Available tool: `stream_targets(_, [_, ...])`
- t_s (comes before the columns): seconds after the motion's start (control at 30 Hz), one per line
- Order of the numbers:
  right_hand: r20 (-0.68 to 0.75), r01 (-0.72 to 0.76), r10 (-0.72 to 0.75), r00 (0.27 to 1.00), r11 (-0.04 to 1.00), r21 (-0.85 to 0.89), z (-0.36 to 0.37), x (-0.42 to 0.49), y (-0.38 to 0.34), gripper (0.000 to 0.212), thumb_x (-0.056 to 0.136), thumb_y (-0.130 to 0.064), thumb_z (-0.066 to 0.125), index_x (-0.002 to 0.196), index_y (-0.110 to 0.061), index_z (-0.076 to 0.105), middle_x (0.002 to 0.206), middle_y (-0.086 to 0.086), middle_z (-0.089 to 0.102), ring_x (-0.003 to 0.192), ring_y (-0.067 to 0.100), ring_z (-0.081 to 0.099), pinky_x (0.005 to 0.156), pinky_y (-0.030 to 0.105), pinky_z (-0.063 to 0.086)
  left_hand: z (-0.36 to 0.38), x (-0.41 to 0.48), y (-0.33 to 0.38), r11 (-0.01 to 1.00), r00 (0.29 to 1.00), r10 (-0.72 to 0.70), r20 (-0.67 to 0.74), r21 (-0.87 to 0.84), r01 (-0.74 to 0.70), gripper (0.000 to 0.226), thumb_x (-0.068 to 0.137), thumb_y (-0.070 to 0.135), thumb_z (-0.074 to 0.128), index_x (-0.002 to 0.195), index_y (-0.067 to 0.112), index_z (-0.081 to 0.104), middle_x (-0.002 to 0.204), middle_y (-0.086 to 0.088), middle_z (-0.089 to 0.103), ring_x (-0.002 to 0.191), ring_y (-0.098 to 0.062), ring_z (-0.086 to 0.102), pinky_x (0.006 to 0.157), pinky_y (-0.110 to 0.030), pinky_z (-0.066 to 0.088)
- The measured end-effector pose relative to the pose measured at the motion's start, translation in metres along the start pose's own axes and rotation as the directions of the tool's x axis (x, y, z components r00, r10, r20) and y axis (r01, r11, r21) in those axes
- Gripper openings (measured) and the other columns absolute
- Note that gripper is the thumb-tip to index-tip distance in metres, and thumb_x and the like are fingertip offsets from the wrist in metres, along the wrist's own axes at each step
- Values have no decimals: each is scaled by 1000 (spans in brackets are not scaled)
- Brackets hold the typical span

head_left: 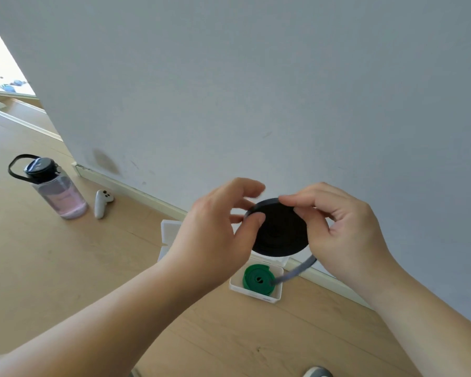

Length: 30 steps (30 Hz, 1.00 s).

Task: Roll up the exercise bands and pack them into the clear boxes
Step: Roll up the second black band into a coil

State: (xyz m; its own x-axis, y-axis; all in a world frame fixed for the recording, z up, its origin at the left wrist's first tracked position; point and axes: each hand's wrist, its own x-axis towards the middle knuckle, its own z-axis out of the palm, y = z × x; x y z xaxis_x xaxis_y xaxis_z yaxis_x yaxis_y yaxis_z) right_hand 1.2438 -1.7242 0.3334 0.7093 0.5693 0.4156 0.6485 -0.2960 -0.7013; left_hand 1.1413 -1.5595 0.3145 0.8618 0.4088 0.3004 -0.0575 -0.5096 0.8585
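A black exercise band [279, 232] is wound into a flat disc and held in the air in front of the wall. My left hand [215, 238] grips its left rim with thumb and fingers. My right hand [343, 232] pinches its upper right edge. A loose grey-looking tail [297, 272] of the band hangs down from the disc's lower right. Below, on the floor, a clear box [279, 293] holds a rolled green band [259, 278]. A second clear box or lid [169, 232] lies behind my left hand, mostly hidden.
A water bottle [57, 189] with a black cap and pink liquid stands on the wooden floor at the left. A white controller [102, 202] lies beside it. A white wall and skirting board run close behind the boxes. A grey object [317, 372] shows at the bottom edge.
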Motion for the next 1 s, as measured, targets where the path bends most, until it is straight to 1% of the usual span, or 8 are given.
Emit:
stream_targets(0.1, [-13, 22, -22, 1000, 1000, -15, 1, 0, -3, 41, 91, 10, 64, 94, -28, 80, 90, -14, 75, 93, 7, 70, 80, 15, 54, 0, -1, -2, 996, 997, 66, 34, 59, -68, 30, 91, 4, 70, 113, 24, 74, 100, 17, 72, 98, -2, 67, 79, -21, 58])
stream_targets(0.2, [-44, -79, 79, 996, 997, 9, -1, -1, -6, 32, 90, 0, 73, 85, -31, 76, 88, -21, 74, 90, 3, 70, 79, 13, 54, -6, 1, 1, 999, 992, -36, 119, 31, 33, 34, 93, 9, 69, 118, 32, 71, 96, 19, 72, 92, 6, 65, 75, -13, 55])
stream_targets(0.3, [-49, -118, 120, 992, 993, 28, 0, -2, -8, 26, 88, -3, 76, 86, -28, 77, 85, -21, 75, 87, 4, 71, 80, 20, 58, -8, 1, 3, 995, 980, -92, 175, -17, 96, 33, 93, 10, 70, 112, 37, 72, 97, 26, 71, 96, 9, 65, 77, -6, 50])
stream_targets(0.43, [-36, -238, 250, 967, 949, 207, -1, 0, -6, 22, 84, -9, 82, 89, -29, 78, 86, -10, 79, 84, 12, 75, 81, 29, 62, -12, 2, 6, 987, 988, -134, 82, -84, 141, 35, 94, 8, 69, 107, 41, 73, 95, 31, 71, 94, 10, 66, 75, -2, 47])
stream_targets(0.53, [-34, -285, 308, 951, 911, 297, -4, 2, -4, 26, 84, -4, 80, 94, -28, 78, 90, -8, 80, 86, 10, 76, 87, 26, 61, -14, 3, 7, 976, 990, -138, -27, -173, 131, 36, 94, 6, 68, 106, 39, 73, 93, 25, 74, 91, 6, 67, 73, -5, 50])
stream_targets(0.73, [-7, -345, 387, 922, 830, 438, -7, 4, 0, 29, 88, 5, 73, 99, -21, 76, 92, 0, 81, 87, 18, 78, 84, 34, 63, -10, 1, 7, 973, 983, -101, -156, -222, 65, 35, 95, 5, 67, 110, 35, 73, 97, 21, 74, 97, 3, 67, 72, -10, 53])
stream_targets(0.87, [-48, -321, 350, 936, 900, 295, -7, 4, 3, 33, 87, 5, 75, 88, -27, 81, 88, -7, 80, 86, 13, 76, 88, 32, 60, -3, 2, -2, 991, 992, -121, -40, -58, 119, 26, 93, 15, 70, 104, 37, 65, 98, 24, 69, 96, 7, 65, 73, -12, 54])
stream_targets(1.0, [3, -149, 150, 989, 984, 98, -4, 2, -2, 34, 86, 13, 71, 84, -19, 83, 86, -12, 78, 87, 7, 73, 82, 21, 58, 6, 3, 0, 996, 999, 30, 13, 80, -31, 32, 93, 15, 71, 118, 34, 63, 110, 26, 66, 105, 4, 63, 87, -23, 58])
